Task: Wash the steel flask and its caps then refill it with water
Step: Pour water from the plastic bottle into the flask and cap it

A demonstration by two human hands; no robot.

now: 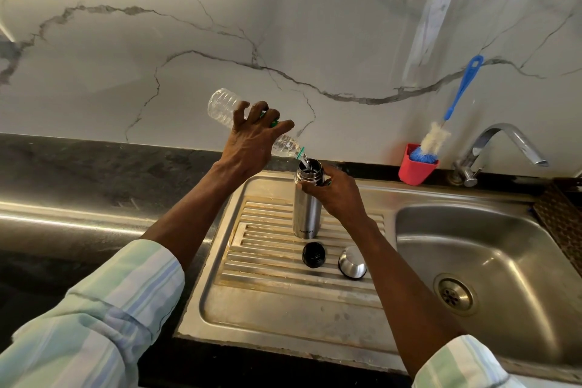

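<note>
I count one steel flask, standing upright and uncapped on the ribbed draining board, and two caps in front of it: a black one and a steel one, side by side but apart. My left hand grips one tilted plastic bottle, pouring water into the flask's mouth. My right hand curls round the flask's neck. One brush stands in one red cup. My hand hides the bottle's middle.
</note>
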